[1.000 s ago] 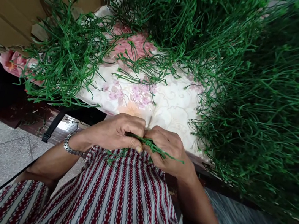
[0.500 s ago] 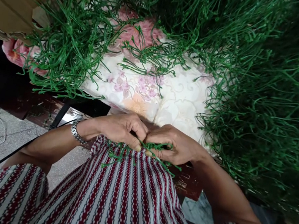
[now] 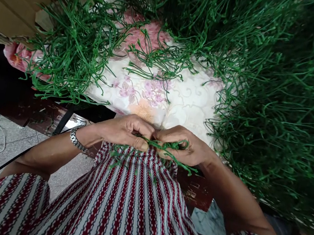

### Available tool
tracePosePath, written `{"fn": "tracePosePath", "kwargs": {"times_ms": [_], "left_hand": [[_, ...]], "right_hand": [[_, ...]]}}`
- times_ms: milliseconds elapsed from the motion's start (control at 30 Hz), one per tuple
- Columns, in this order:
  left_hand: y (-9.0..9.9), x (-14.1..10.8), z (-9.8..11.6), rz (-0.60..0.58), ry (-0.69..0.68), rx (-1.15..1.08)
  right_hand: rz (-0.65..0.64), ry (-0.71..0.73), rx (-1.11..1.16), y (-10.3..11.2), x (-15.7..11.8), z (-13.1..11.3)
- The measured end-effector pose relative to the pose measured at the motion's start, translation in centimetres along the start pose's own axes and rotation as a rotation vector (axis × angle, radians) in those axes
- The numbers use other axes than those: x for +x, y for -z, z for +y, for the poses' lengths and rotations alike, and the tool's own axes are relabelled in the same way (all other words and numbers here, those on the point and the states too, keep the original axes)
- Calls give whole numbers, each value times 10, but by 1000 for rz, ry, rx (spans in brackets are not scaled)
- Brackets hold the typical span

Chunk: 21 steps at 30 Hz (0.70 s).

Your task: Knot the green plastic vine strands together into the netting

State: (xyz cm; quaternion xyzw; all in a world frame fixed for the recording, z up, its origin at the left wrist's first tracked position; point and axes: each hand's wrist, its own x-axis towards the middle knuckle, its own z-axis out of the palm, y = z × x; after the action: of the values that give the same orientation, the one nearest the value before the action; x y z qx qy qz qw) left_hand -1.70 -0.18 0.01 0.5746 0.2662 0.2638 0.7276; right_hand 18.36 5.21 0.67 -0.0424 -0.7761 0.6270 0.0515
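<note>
still | hands (image 3: 126, 130) pinching green stems (image 3: 172, 146) | slightly nearer floral cloth (image 3: 189, 99) than before

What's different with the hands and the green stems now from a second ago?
The right forearm swung outward to the right, and the right hand turned, so a curled bunch of stems shows in it now. Nothing was clearly picked up or let go. The left hand stayed pinching stems beside it, and the big piles stayed on the cloth.
</note>
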Motion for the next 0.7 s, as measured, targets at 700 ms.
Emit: {"fn": "tracePosePath", "kwargs": {"times_ms": [700], "left_hand": [[-31,0,-15,629,-70,229]], "right_hand": [[631,-233,-157,-34,5,2]]}}
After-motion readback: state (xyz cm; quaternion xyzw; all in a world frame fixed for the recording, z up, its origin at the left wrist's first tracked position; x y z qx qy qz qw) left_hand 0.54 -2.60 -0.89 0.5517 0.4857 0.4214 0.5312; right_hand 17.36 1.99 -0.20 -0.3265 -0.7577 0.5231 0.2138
